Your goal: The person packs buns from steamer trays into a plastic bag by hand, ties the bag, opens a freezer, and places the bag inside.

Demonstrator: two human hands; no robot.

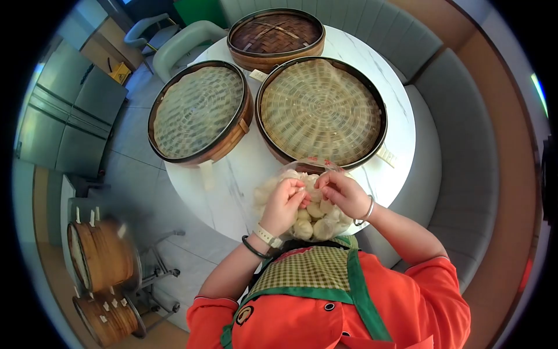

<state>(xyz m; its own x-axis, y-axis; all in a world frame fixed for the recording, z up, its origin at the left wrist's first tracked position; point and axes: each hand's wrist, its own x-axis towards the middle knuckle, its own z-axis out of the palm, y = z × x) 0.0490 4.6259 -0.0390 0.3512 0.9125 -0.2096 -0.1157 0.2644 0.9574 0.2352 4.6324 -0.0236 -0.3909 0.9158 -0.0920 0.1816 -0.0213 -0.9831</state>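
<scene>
A clear plastic bag (326, 224) of round, pale buns (303, 229) rests at the table's near edge, against the apron. My left hand (282, 203) is at the left of the bag's mouth, its fingers curled and pinching the thin plastic. My right hand (346, 194) pinches the plastic on the other side, thumb against fingers. The hands are a short way apart over the buns. Just beyond the bag lies a large round bamboo steamer (322, 110) with a woven base and thin translucent liner.
A second lined steamer (197, 110) sits on the left of the marble table (232, 200). At the back stands a dark woven steamer lid (276, 34). A curved grey bench (459, 157) wraps the right side. Stacked steamers (104, 256) stand lower left, beside a wheeled stand.
</scene>
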